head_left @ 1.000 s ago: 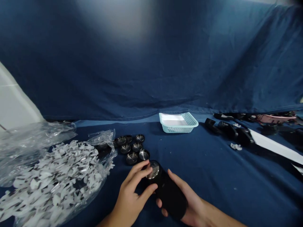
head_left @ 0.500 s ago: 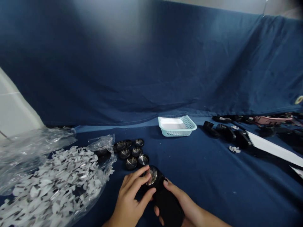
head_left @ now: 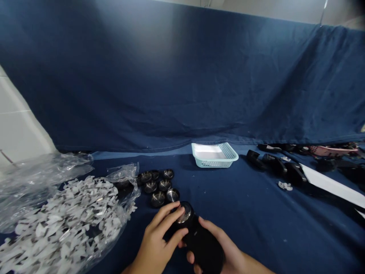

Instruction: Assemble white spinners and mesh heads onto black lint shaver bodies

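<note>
A black fabric shaver (head_left: 203, 247) lies tilted in my right hand (head_left: 225, 243), whose fingers wrap round its body with the thumb along the side. Its round head carries a perforated metal cover (head_left: 186, 213) in a black ring, facing up and away from me. My left hand (head_left: 159, 236) grips that cover, fingertips on the metal face and thumb at the near edge of the ring. Just beyond my left fingers stand several similar black-rimmed metal covers (head_left: 165, 185) in a loose group on the blue cloth.
At left, an opened clear plastic bag (head_left: 125, 173) holds a heap of small grey-white blade-like pieces (head_left: 71, 224). A light-blue basket (head_left: 215, 163) with white lining stands at the back. Black housings (head_left: 273, 163), a white strip (head_left: 330, 182) and a pink basket (head_left: 327, 151) are at right.
The view has shifted slightly. My left fingers have moved a little on the cover, and the shaver has turned slightly in my right hand.
</note>
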`<state>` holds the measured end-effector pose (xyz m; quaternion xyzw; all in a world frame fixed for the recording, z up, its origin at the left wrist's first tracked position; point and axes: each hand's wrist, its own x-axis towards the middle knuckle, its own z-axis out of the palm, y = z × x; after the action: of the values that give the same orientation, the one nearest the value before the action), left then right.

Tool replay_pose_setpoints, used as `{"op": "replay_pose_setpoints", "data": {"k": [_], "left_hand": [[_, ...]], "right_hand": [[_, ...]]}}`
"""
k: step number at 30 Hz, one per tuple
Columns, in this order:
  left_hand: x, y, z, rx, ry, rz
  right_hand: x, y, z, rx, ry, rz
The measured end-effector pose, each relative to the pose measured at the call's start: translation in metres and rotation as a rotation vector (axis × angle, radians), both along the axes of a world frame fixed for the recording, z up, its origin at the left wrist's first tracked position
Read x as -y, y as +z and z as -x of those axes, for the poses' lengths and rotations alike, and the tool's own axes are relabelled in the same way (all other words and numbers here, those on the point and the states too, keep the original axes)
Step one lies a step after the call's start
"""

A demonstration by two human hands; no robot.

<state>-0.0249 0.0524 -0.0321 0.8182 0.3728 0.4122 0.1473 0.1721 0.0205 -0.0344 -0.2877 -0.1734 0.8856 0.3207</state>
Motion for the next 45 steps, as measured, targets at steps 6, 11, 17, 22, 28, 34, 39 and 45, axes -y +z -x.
{"op": "replay_pose_setpoints", "data": {"k": [6,11,17,22,28,34,39,45], "left_hand": [[0.001,0.005,-0.003,0.034,-0.007,0.059],[0.002,0.008,-0.003,0.044,-0.014,0.086],[0.005,0.011,-0.003,0.056,-0.009,0.094],[0.007,0.012,-0.002,0.003,-0.022,0.071],[0.009,0.01,-0.003,0.008,-0.028,0.065],[0.011,0.008,-0.002,0.009,-0.044,0.088],[0.011,0.01,-0.001,0.029,-0.062,0.127],[0.015,0.009,-0.001,0.122,-0.039,0.102]], "right_hand": [[0.001,0.002,-0.002,0.017,0.034,0.021],[0.002,0.004,0.0,0.012,0.007,0.004],[0.004,0.002,0.005,-0.103,-0.124,-0.017],[0.007,0.001,0.004,-0.092,-0.132,-0.047],[0.009,0.001,0.004,-0.088,-0.141,-0.068],[0.011,0.003,0.005,-0.051,-0.154,-0.06],[0.013,0.005,0.007,-0.072,-0.179,-0.063],[0.014,0.007,0.008,-0.058,-0.254,-0.088]]}}
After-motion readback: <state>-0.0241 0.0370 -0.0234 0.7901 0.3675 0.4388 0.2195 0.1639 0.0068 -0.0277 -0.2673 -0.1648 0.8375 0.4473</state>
